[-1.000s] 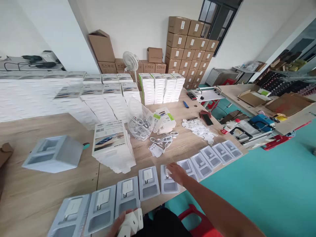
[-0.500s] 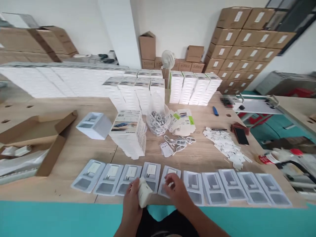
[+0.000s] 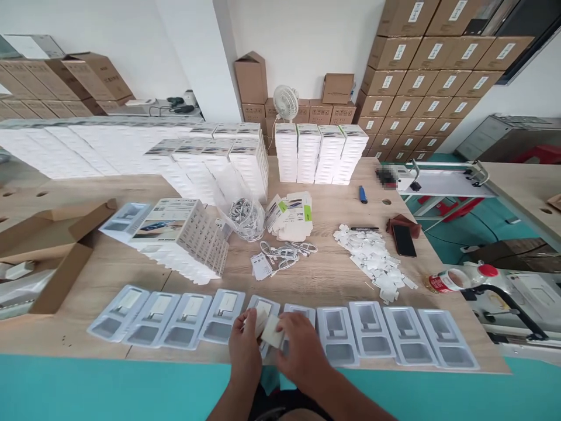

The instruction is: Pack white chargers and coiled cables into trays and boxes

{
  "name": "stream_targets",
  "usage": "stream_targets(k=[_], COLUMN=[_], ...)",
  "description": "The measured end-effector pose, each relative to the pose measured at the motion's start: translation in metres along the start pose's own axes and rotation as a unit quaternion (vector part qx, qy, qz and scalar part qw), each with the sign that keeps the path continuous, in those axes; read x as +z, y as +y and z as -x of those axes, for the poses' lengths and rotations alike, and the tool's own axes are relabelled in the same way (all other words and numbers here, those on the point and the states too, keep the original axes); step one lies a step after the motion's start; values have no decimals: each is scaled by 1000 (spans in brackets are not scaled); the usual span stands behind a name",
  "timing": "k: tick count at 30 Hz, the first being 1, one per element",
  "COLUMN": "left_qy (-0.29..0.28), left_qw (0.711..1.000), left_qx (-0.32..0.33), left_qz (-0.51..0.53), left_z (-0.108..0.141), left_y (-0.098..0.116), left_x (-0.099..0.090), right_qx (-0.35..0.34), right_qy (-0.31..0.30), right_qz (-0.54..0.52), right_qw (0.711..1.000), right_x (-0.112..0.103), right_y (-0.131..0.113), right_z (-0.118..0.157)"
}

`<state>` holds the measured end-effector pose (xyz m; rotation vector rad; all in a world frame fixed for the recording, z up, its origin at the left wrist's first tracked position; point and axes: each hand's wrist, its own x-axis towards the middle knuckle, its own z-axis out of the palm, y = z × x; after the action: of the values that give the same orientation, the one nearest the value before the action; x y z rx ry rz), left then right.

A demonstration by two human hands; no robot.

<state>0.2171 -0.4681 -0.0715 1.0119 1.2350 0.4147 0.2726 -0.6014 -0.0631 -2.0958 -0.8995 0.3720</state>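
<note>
A row of pale plastic trays runs along the near edge of the table. Those on the left each carry a white power adapter in the upper compartment, while those on the right have bare recesses. Over the fifth and sixth trays from the left, my left hand is closed around white adapters, partly hidden by its fingers. Close beside it, my right hand pinches another flat white adapter by its right side. The two hands nearly meet, and they cover part of the trays beneath.
Behind the trays stand stacked printed boxes, a bag of white cables, loose cables and flat cartons. White paper pieces and a phone lie to the right. An open carton is at left.
My right hand has left the fifth tray and come to my left hand, where it now grips an adapter. The view has shifted right, so the table appears farther left.
</note>
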Motion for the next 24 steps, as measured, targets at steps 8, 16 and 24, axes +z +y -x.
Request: stream_targets(k=[8, 16, 24], left_qy=[-1, -35, -77], left_qw=[972, 955, 968], left_qx=[-174, -210, -157], left_qz=[158, 207, 179], left_z=[-11, -6, 11], left_y=[4, 7, -16], left_x=[-21, -34, -6], right_qx=[65, 54, 76], right_qy=[-91, -90, 8], right_qz=[97, 150, -35], right_qw=[989, 983, 996], right_x=[4, 21, 24], right_y=[91, 88, -3], right_z=[6, 9, -6])
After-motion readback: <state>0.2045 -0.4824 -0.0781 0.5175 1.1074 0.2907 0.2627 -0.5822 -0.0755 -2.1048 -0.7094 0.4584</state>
